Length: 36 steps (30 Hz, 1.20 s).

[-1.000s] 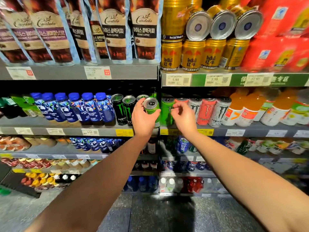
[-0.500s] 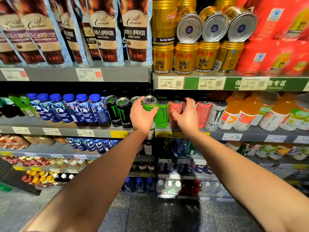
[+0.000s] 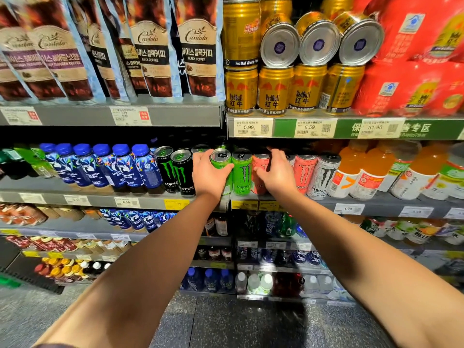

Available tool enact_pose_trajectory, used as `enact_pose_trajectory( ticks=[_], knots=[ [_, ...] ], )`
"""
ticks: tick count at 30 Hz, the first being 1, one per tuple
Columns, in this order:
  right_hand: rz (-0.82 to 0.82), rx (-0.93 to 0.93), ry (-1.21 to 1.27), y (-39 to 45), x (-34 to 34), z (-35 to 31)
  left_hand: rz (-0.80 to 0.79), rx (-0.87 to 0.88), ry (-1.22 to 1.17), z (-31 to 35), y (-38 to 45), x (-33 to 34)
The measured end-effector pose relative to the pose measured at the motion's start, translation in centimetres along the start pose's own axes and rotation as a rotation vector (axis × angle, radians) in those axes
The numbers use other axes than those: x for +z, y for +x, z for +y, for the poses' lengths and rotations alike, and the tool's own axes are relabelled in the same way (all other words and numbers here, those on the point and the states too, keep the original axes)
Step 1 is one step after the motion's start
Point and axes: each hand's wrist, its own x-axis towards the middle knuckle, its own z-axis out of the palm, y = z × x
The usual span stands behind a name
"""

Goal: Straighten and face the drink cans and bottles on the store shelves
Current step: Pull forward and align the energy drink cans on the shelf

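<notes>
Left hand grasps a green can on the shelf; just right of that can, the right hand grips a pink can.

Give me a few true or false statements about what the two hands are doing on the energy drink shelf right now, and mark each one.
1. The left hand wraps a bright green can. True.
2. The right hand rests on a blue-capped bottle. False: it is on a pink can; the blue-capped bottles stand further left, untouched.
3. Three gold cans lie on their sides on the top shelf. True.
4. The white can stands left of the black cans. False: it stands right of the pink cans, and the black cans are left of the left hand.
</notes>
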Motion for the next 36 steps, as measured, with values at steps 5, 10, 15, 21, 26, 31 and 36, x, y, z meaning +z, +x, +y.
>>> enact_pose_trajectory(
  ticks=[5,10,15,21,26,31,36],
  knots=[
    [-0.013,0.009,-0.021,0.1,0.1,0.0,0.069,0.223,0.395,-1.1,0.9,-0.8],
    [0.006,-0.005,-0.006,-0.2,0.1,-0.2,0.027,0.396,0.537,-3.5,1.9,-2.0],
    [0.115,-0.217,0.073,-1.7,1.7,-3.5,0.009,0.469,0.507,-5.5,2.9,-3.5],
    [-0.137,-0.18,-0.095,-0.3,6.0,-8.0,-0.175,0.474,0.518,-4.7,5.9,-5.0],
    [-0.145,-0.133,-0.161,0.9,6.8,-9.2,-0.275,0.446,0.53,-3.1,7.6,-6.1],
    [-0.137,-0.13,-0.16,1.9,6.8,-8.9,-0.323,0.44,0.438,-3.1,8.2,-7.0],
    [-0.136,-0.153,-0.17,2.1,6.7,-8.6,-0.341,0.47,0.384,-3.5,7.7,-7.9]
  ],
)
